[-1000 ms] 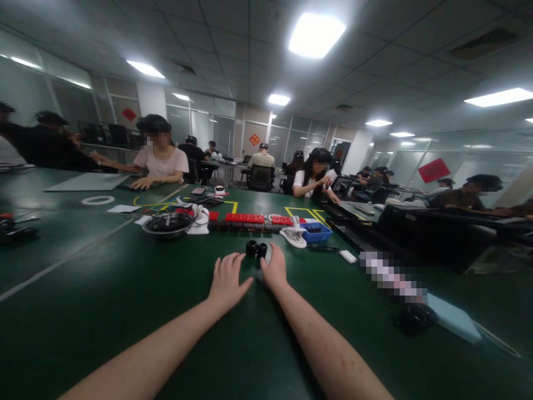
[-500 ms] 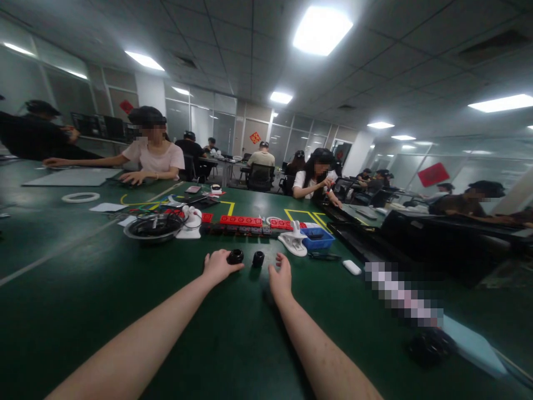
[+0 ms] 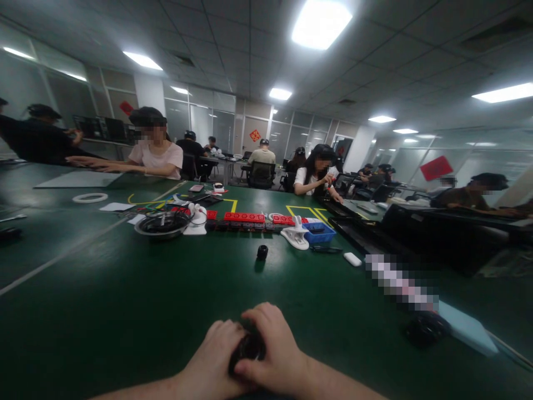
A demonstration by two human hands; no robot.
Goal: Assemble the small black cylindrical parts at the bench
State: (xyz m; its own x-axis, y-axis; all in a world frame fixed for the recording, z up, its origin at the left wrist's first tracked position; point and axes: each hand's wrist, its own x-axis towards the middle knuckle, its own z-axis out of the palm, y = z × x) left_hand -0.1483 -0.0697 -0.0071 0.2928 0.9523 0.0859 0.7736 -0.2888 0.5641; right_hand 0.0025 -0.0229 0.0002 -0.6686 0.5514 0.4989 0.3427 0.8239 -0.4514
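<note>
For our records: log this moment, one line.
left hand: holding black round part | right hand: on same part | green tabletop: black cylindrical part

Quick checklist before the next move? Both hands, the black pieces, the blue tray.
1. Left hand on the held black piece: ok, at its left side.
2. Right hand on the same piece: ok, at its right side.
3. Underside of the held piece in sight: not ok, hidden.
4. Grip firm: cannot tell.
5. Loose black piece on the table, apart from both hands: ok.
6. Blue tray away from both hands: ok.
</note>
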